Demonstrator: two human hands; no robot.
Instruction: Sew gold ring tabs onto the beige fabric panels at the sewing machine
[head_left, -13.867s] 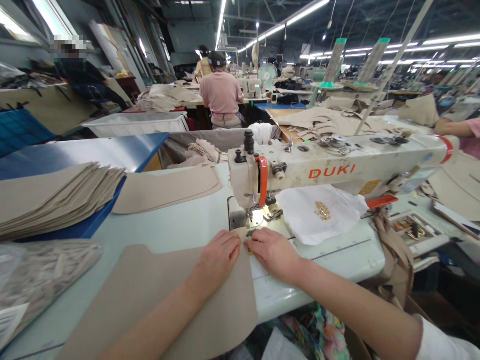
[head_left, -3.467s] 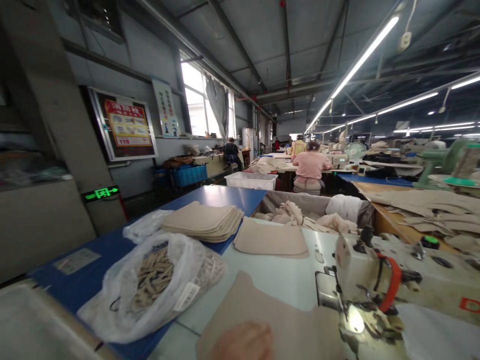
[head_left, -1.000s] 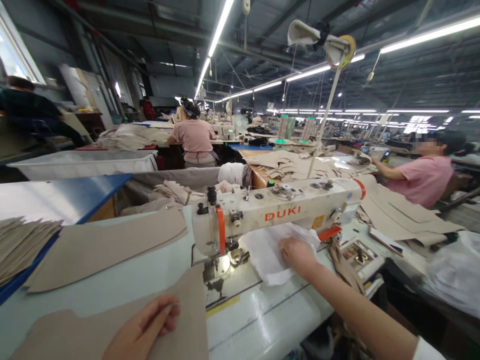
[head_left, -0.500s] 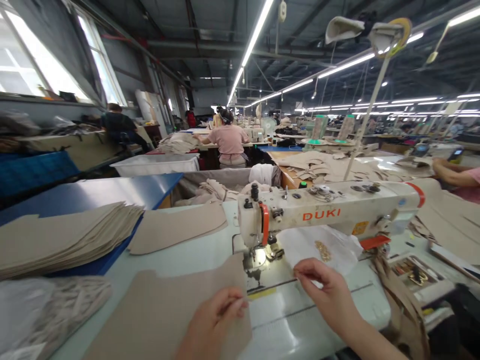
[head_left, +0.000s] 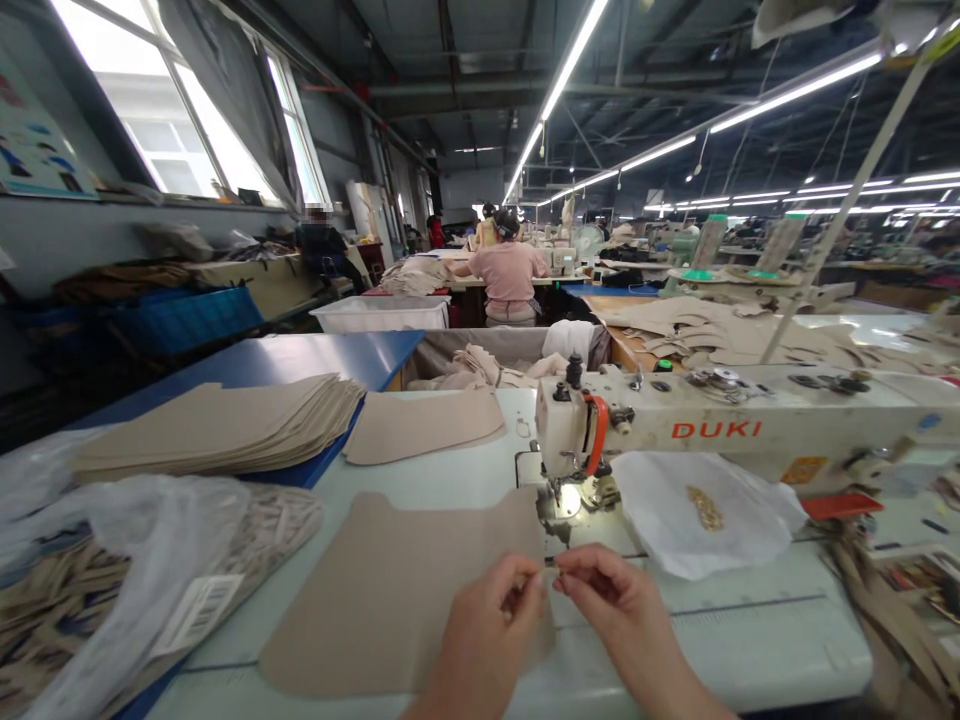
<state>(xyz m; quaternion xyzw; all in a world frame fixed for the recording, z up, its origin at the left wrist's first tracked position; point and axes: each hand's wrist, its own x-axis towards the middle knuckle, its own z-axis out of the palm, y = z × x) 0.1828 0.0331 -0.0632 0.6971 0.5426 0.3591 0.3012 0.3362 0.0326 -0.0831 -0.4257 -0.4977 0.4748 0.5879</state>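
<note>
My left hand (head_left: 491, 625) and my right hand (head_left: 626, 615) meet fingertip to fingertip in front of the sewing machine (head_left: 652, 415). Both are closed in a pinch, and a tiny pale bit shows between them, too small to name. Under my left hand lies a flat beige panel (head_left: 397, 590) with a notched upper edge, its right corner close to the lit needle area. Right of the needle, a white sheet (head_left: 652, 515) carries a small heap of gold-coloured pieces (head_left: 705, 508).
On the left are a stack of beige panels (head_left: 225, 425), one separate panel (head_left: 427, 425) and a clear bag (head_left: 225, 530) of small beige pieces. Beige straps (head_left: 874, 600) hang at the right. A co-worker in pink (head_left: 506, 275) sits ahead, beyond a bin of fabric.
My right hand has moved from the edge of the white sheet to my left hand, and their fingertips now meet. The view has turned left, bringing more of the clear bag in.
</note>
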